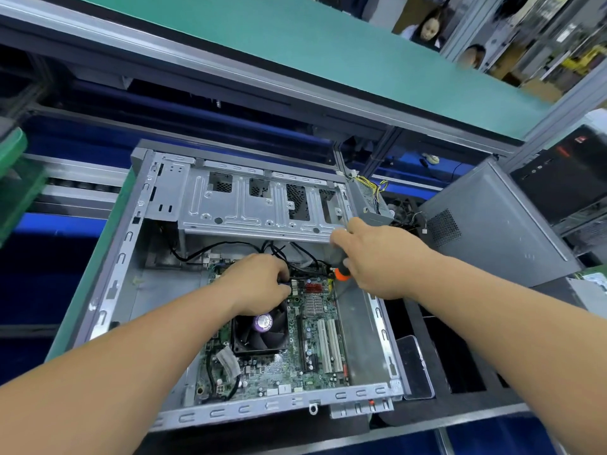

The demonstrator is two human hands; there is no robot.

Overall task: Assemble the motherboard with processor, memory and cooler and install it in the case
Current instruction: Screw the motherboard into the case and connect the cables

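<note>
Lying flat inside the open case [108, 290], the motherboard [295, 366] carries its cooler [259, 330] just beneath the left hand [259, 284], whose fingers curl round black cables [279, 251]. Right hand [377, 257] grips an orange-handled screwdriver [341, 274] beside them; drive cage [256, 205] beyond both

No legible text; purple fan sticker [263, 322] print too blurred.
</note>
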